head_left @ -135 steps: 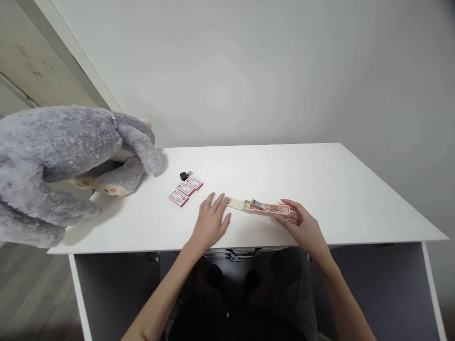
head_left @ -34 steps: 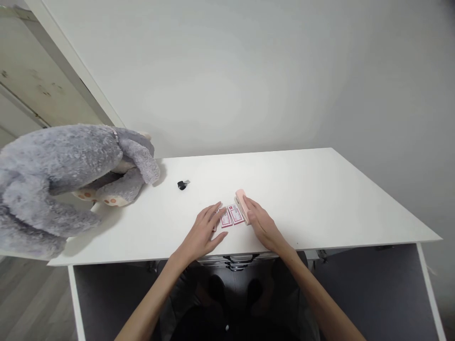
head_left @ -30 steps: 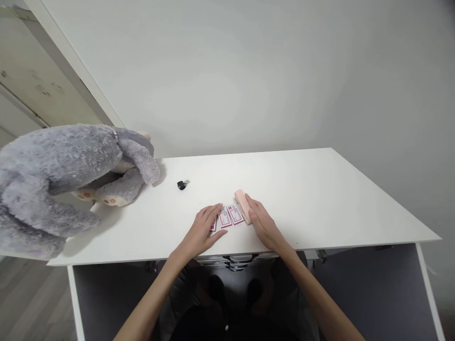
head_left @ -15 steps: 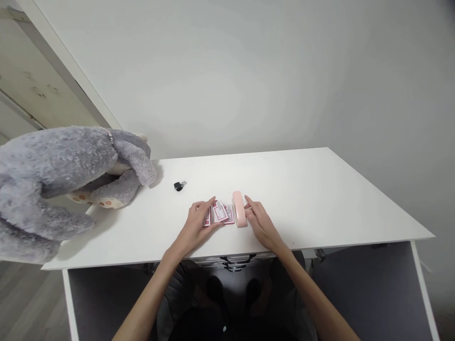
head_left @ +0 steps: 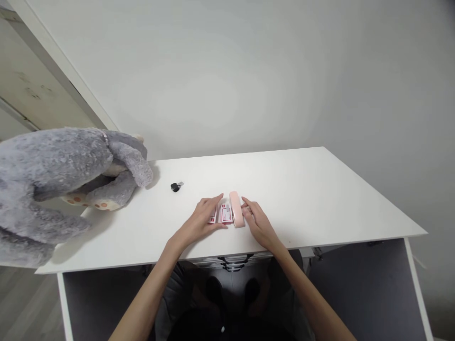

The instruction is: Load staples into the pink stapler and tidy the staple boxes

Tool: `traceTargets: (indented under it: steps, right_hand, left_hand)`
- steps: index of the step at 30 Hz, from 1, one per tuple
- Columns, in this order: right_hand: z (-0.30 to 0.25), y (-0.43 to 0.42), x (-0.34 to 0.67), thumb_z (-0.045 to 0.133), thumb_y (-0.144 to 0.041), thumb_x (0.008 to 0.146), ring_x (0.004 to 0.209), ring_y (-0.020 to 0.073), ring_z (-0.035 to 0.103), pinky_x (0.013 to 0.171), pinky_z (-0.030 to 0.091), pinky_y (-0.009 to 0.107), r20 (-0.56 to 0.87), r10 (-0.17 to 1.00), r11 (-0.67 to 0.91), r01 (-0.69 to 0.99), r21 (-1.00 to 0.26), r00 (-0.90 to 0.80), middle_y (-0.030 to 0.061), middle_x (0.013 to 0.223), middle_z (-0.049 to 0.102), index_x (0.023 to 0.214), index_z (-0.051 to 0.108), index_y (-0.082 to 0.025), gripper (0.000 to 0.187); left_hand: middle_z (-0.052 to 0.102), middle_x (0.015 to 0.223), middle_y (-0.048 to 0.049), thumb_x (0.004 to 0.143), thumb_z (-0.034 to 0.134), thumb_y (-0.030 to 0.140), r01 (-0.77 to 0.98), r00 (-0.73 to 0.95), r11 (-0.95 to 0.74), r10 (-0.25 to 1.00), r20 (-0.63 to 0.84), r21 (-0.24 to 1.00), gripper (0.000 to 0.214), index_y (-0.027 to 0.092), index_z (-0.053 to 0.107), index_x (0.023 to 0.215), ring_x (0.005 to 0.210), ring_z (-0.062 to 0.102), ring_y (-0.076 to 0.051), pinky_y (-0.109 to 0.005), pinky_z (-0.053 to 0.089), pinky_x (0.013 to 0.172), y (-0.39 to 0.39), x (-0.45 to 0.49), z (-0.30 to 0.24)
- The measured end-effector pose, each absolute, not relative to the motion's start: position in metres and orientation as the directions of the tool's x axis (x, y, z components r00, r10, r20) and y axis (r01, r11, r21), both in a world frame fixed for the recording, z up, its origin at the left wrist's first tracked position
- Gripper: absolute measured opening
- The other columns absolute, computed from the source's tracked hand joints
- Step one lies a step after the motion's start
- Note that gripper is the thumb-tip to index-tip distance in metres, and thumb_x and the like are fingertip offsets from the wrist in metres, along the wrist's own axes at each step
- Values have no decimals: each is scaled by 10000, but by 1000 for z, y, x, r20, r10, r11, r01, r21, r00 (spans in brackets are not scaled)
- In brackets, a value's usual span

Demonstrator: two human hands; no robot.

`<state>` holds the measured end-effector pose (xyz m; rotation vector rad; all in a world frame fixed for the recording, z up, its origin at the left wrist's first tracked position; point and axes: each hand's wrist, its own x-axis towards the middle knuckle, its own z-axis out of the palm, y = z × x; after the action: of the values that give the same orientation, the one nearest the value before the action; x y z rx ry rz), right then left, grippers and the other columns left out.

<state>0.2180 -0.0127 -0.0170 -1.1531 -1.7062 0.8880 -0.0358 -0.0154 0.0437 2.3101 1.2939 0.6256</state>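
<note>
A pink stapler [head_left: 237,210] lies lengthwise on the white desk between my hands. Touching its left side is a small white box with red edging and a label [head_left: 226,214], probably staples. A second matching box [head_left: 213,217] sits in the crook of my left hand [head_left: 202,219], partly covered by it. The thumb and index finger there are stretched wide around the boxes, without a visible pinch. My right hand [head_left: 259,222] rests on the desk with its fingers extended, fingertips at the stapler's right side. Its lower fingers are partly hidden.
A small black object with a pale metal tab [head_left: 176,186] lies farther back on the desk [head_left: 302,189]. A large grey plush toy [head_left: 64,156] leans over the left end. Below the front edge are drawer handles [head_left: 232,261]. A wall rises behind the desk.
My left hand has moved right toward the stapler, and the tilted box now lies straight, apparently over the one beside the stapler. My right hand stays beside the stapler. The view has shifted slightly.
</note>
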Motion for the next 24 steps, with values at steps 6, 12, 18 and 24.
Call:
traceTargets:
  steps: [6,12,18,24]
  right_hand:
    - [-17,-13,218,381,-457,1107,1187,264,663,1073,531,451,260,946,311,318,-896,-193,124,1289,661,1520,528,-235,491]
    - [-19,-12,218,386,-480,1108,1168,262,672,1069,535,462,251,950,298,301,-906,-184,128,1304,659,1506,531,-234,490]
    - [-17,-12,217,403,-452,1106,1143,253,672,1046,540,448,256,951,298,286,-911,-174,124,1265,658,1473,547,-218,459]
    - [-18,-13,215,482,-429,1080,1094,257,677,991,567,445,282,946,318,283,-905,-160,124,1233,662,1449,563,-211,436]
  left_hand:
    - [416,1632,-142,860,807,589,629,391,-504,863,319,591,1009,397,238,1670,1367,572,-328,-539,477,1173,-14,-31,42]
    - [387,1646,-151,817,844,600,587,412,-531,846,339,611,1048,345,268,1655,1528,410,-363,-553,412,1243,-8,-2,32]
    - [577,1285,-121,992,636,492,563,-58,-233,946,319,793,545,234,504,1453,1187,615,-261,-473,500,1075,-13,-6,14]
    - [542,710,79,996,607,471,376,-72,-40,995,73,926,449,225,424,1324,689,541,-152,-305,454,744,-13,-13,13]
